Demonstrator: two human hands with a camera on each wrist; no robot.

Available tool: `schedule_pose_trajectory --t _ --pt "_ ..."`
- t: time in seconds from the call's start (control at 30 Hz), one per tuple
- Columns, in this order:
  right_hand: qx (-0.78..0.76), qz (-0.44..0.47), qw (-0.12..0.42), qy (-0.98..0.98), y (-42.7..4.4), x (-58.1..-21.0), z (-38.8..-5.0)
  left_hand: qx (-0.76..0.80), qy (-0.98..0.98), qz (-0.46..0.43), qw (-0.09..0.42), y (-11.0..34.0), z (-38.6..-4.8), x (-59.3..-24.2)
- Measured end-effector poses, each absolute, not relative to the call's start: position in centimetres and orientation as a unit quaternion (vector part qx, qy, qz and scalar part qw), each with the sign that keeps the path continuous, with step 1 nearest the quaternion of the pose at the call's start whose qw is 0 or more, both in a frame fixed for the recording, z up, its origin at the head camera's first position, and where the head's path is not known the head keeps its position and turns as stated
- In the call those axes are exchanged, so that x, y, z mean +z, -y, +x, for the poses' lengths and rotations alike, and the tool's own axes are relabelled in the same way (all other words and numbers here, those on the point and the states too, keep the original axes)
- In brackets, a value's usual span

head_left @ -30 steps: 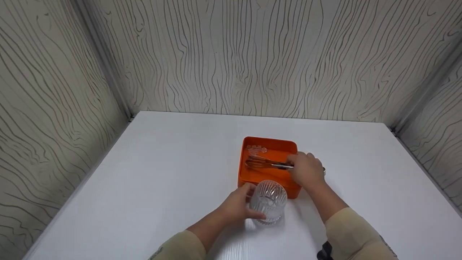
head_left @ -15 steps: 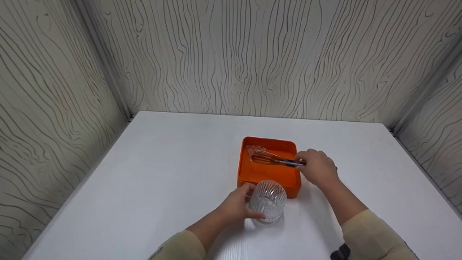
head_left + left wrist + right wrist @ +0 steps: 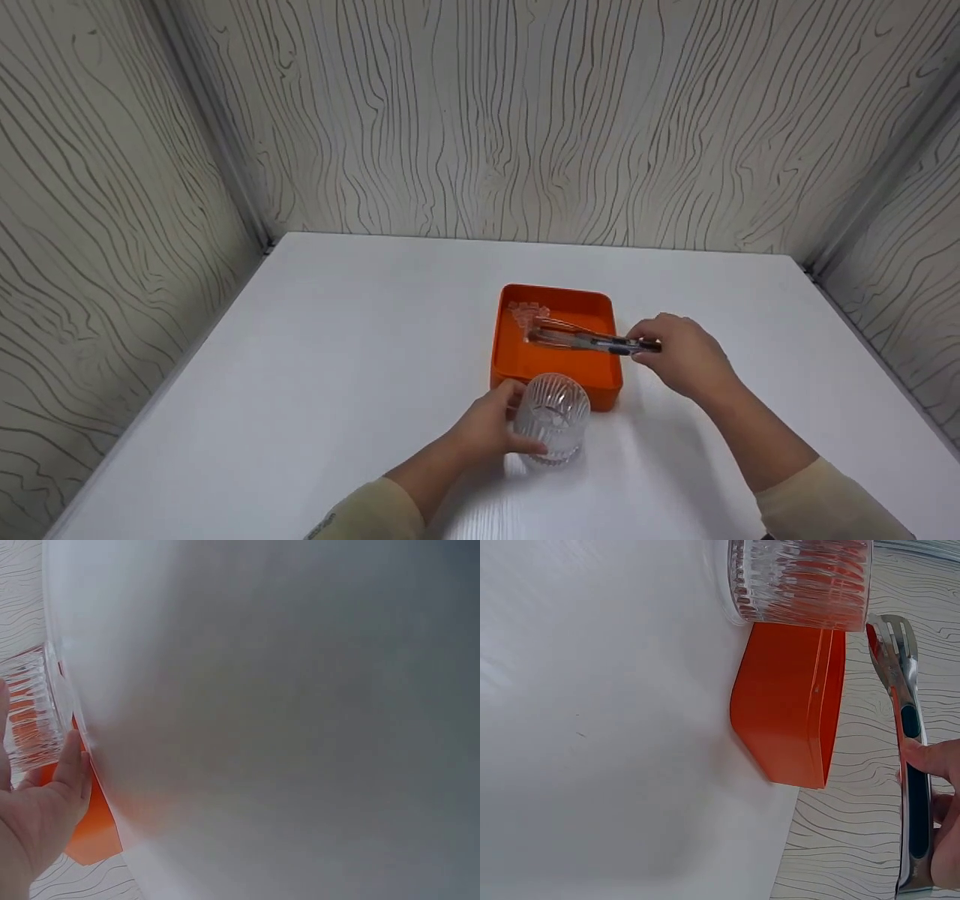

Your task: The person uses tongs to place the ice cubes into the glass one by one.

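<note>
A clear ribbed glass (image 3: 553,420) stands upright on the table, some clear pieces low inside it. My left hand (image 3: 484,427) holds it from the left, thumb on the near side and fingers behind. Metal tongs (image 3: 592,343) with dark grip inserts are in my right hand (image 3: 686,356), pinched between thumb and fingers. Their slotted heads (image 3: 896,641) hang above an orange tray (image 3: 555,366); whether anything is between them I cannot tell. Small clear cubes (image 3: 525,311) lie in the tray's far left corner.
Directly behind the glass sits the orange tray, its walls raised above the white table (image 3: 360,337). Wood-patterned panels (image 3: 480,120) enclose the table at the back and both sides.
My right hand has drawn back to the right, and the tongs have risen from inside the tray to above it. The left hand still holds the glass in nearly the same place.
</note>
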State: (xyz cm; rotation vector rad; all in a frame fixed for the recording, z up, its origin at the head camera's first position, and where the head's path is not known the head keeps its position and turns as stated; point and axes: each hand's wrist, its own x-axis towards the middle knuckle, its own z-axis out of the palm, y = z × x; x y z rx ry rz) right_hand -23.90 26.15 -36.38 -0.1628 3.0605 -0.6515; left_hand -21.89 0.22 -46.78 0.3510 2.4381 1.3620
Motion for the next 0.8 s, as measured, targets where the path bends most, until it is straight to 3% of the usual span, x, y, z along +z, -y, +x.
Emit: schedule_pose_trajectory --t 0.8 --pt "-0.222 -0.107 0.010 -0.969 -28.8 -35.2 -19.3 0.474 -0.856 0.128 0.161 -0.2 -21.8 -46.6"
